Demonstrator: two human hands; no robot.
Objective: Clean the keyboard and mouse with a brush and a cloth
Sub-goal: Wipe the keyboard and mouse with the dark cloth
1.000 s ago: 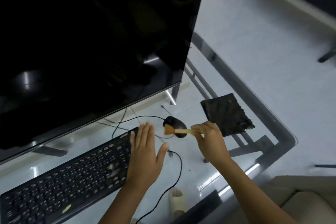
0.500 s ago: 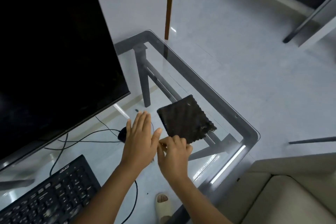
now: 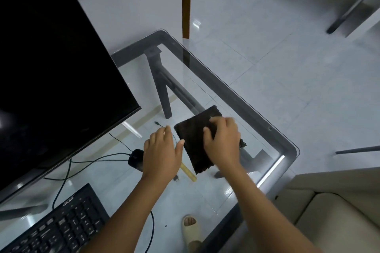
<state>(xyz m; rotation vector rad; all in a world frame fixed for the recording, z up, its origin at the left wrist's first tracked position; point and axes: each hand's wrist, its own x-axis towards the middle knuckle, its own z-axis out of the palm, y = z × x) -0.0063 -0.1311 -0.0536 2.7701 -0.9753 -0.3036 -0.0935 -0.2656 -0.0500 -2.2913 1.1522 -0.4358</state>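
Legible markings: one partial logo.
The keyboard (image 3: 61, 230) bears a small pale logo at its top right corner (image 3: 68, 201); the letters are too blurred to read.

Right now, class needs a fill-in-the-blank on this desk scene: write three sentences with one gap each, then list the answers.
1. The right hand rests on the dark ____, which lies on the glass table.
2. The wooden brush handle lies on the glass, held by ____ hand.
3. The left hand hovers with straight fingers, partly covering the black ____.

Missing words: cloth; neither; mouse.
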